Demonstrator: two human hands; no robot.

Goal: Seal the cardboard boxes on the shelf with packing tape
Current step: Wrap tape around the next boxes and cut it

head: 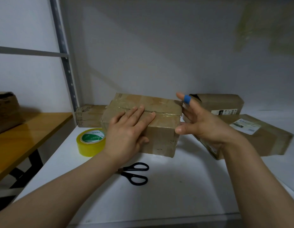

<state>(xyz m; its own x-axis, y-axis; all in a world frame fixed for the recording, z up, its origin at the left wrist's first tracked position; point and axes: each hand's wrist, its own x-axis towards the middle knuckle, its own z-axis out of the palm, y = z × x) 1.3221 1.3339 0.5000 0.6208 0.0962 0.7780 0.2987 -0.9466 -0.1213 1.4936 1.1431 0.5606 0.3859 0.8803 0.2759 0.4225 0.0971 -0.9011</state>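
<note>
A brown cardboard box [161, 112] stands in the middle of the white shelf [167, 186], with clear tape along its top seam. My left hand [128, 129] lies flat on the box's top, fingers straight across the seam, thumb down the front face. My right hand [197, 119] is spread beside the box's right end, thumb touching the front corner; one finger wears a blue band. A yellow roll of packing tape [91, 142] lies left of the box. Black-handled scissors [134, 173] lie in front of it.
More cardboard boxes are on the shelf: one at the back left [88, 116], one at the back right [225, 102] and one with a white label at the right [251, 135]. A wooden table [19, 137] with another box stands left of the grey shelf post [65, 63].
</note>
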